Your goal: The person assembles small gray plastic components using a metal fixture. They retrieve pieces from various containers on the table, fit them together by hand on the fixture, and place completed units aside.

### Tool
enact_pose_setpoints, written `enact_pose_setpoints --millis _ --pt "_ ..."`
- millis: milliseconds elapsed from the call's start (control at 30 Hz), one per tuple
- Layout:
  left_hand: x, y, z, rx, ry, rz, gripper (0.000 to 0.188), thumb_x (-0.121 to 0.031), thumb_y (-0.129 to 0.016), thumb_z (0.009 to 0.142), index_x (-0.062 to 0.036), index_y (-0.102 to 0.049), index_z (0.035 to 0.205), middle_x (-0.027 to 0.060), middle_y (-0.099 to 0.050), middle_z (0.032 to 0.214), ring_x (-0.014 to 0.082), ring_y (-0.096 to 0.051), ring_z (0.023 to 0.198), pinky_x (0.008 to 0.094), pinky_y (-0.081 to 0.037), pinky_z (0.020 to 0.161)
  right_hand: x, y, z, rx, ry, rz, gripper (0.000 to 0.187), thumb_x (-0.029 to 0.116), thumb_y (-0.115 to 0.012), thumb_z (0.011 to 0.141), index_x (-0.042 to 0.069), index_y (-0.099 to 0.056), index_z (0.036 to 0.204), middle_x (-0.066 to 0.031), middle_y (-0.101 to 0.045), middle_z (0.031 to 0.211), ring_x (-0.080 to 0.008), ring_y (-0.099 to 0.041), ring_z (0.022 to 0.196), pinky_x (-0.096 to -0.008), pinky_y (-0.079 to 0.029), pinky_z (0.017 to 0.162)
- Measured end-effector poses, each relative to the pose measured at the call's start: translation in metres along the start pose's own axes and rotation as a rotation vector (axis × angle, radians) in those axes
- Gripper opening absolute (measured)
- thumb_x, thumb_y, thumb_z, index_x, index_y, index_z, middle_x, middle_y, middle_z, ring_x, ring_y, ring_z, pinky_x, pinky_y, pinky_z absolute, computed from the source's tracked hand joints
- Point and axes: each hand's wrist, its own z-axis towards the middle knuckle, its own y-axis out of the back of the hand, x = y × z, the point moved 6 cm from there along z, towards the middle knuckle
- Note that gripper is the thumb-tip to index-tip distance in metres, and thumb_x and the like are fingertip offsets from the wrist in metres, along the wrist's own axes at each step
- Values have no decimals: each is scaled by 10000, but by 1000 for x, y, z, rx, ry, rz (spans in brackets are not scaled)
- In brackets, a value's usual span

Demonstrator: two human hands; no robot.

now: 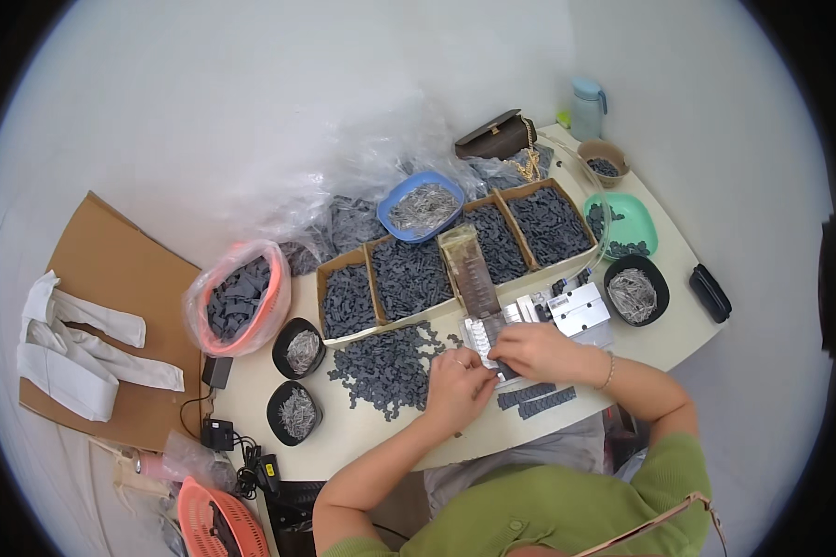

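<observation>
Glasses (658,519), then hands (462,385) above a crowded cream table (353,432); white walls (297,93).

A pale cream tabletop (348,427) carries everything around the fingers (502,347). Left of them spreads a loose heap of dark grey pieces (381,367); farther left sit two black bowls (284,343) of metal pins, then a plastic-lined pink basket (273,292). Beyond the fingers runs a divided cardboard tray (390,326). Just right stands a silver fixture (581,311), with grey strips (546,401) nearer the body. Farther right are another black bowl (660,290), a green dish (646,223) and a black case (710,293).
</observation>
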Motion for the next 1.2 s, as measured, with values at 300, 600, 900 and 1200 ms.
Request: enact_pose_setpoints --millis 300,600,900,1200 --pt "79 76 45 -199 66 176 77 -88 -696 755 -34 -674 805 120 -599 788 311 -560 795 403 -445 718 48 -20 -15 -26 367 -482 245 107 -592 678 -34 -610 878 -81 -564 784 -176 -547 701 -293 -455 571" --pt "131 46 96 -50 252 419 211 -200 -770 699 -56 -650 797 102 -603 850 312 -571 879 425 -449 742 1 -9 -2 236 -66 -62 205 108 -604 748 70 -669 939 -84 -642 843 -271 -632 830 -406 -524 693" --pt "88 57 78 -175 329 -97 158 -33 -728 720 -16 -601 813 126 -637 788 289 -639 718 360 -509 619 -102 38 63 2 -98 -714 83 125 -615 725 131 -693 753 3 -634 783 -194 -537 917 -344 -403 793" --pt "-8 -4 3 56 -186 225 274 -15 -591 715 12 -637 984 121 -622 964 284 -622 873 344 -527 687 -103 34 72 -28 -161 -628 52 133 -620 742 125 -647 786 -12 -618 794 -191 -565 894 -319 -421 801"
